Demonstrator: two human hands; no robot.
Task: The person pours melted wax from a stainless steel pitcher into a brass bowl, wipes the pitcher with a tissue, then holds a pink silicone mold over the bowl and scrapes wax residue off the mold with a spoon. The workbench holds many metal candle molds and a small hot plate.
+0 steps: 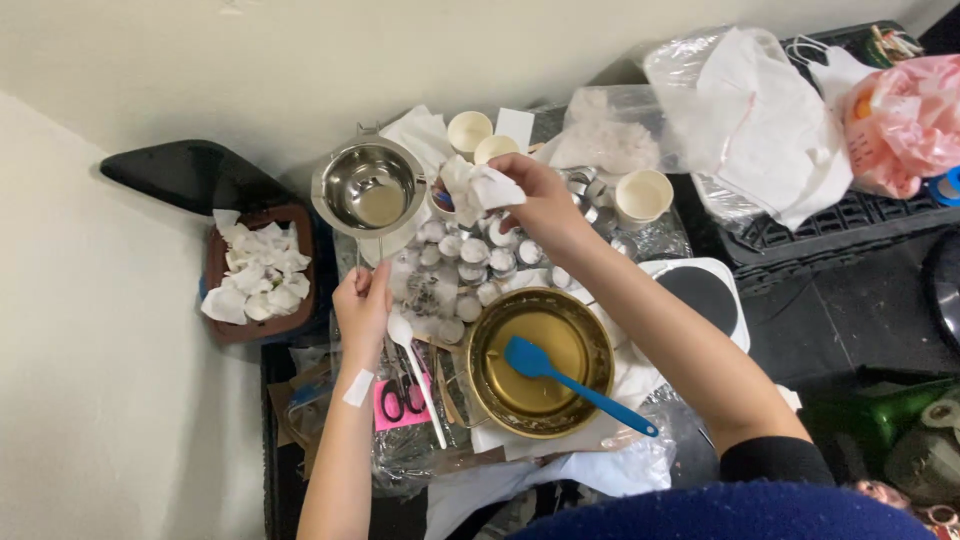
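Note:
My left hand [362, 303] grips the long handle of a small steel pouring pot [369, 187], which sits at the back left of the cluttered table. My right hand [540, 200] holds a crumpled white tissue [478, 186] just right of the pot's rim. Below both hands lie several small round tins with pale filling [472, 252]. Nearer to me stands a brass-coloured bowl [590, 335] with a blue spatula [575, 382] resting in it.
A brown bin with used tissues [256, 272] stands on the left. A white spoon [412, 355], pink-handled scissors [400, 402], paper cups [642, 196], plastic bags [750, 110], a hot plate [705, 295] and green bottles [880, 415] crowd the surroundings.

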